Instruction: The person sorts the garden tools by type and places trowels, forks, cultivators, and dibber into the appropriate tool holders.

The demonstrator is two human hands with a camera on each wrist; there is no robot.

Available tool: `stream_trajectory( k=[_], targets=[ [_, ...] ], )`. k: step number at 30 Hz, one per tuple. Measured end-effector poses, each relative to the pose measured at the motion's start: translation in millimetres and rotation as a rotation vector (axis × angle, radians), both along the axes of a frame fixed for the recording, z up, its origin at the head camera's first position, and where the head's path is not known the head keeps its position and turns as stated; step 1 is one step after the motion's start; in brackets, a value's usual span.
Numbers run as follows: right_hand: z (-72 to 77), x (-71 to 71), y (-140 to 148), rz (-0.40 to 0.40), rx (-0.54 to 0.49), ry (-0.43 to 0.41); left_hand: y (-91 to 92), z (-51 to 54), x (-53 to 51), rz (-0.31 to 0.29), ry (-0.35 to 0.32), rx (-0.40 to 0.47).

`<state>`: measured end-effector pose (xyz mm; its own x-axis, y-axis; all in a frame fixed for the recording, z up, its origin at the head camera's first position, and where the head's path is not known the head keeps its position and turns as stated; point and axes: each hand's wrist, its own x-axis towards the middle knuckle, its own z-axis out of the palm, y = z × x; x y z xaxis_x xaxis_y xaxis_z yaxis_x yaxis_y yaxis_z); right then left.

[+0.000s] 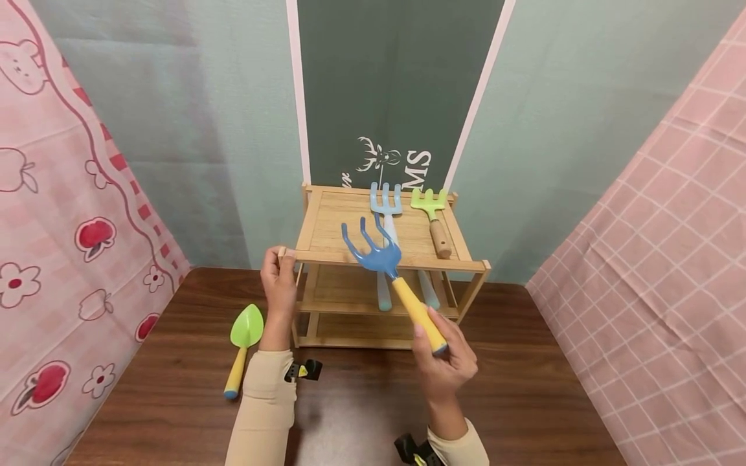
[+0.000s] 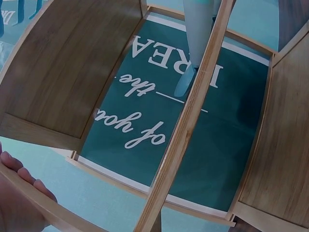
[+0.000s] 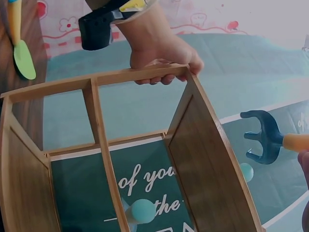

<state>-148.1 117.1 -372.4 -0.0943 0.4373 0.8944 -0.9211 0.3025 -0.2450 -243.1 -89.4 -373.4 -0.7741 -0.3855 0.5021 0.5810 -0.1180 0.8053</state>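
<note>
My right hand [image 1: 445, 356] grips the yellow handle of a hand rake [image 1: 381, 259] with a blue head, held tilted above the front of a wooden shelf rack [image 1: 338, 223]. Its tines point up and left, apart from the rack in the right wrist view. My left hand [image 1: 278, 275] holds the rack's front left top corner, fingers curled round the rail. On the top tier lie a light blue fork [image 1: 386, 200] and a green rake [image 1: 440, 236] with a wooden handle. Another light blue tool [image 1: 428, 290] shows its teal-ended handle at the middle tier; its head is hidden in the head view.
A green trowel [image 1: 247, 330] with a yellow handle lies on the brown table [image 1: 350, 401], left of the rack. Behind hangs a green-grey cloth [image 1: 250, 129] with a dark panel. Pink cloths flank both sides, the gridded one [image 1: 658, 226] on the right.
</note>
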Motion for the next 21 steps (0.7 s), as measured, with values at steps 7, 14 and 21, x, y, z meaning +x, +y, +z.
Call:
stream_trajectory(
  k=[7, 14, 21],
  targets=[
    [12.3, -9.4, -9.1, -0.043, 0.070, -0.062, 0.9, 0.3, -0.4, 0.003, 0.021, 0.005],
    [25.5, -21.1, -19.3, -0.035, 0.127, -0.131, 0.9, 2.7, 1.0, 0.010, 0.012, 0.009],
    [9.8, -46.3, -21.9, -0.031, 0.153, -0.199, -1.7, -10.4, -7.9, -0.006, 0.009, 0.020]
  ],
)
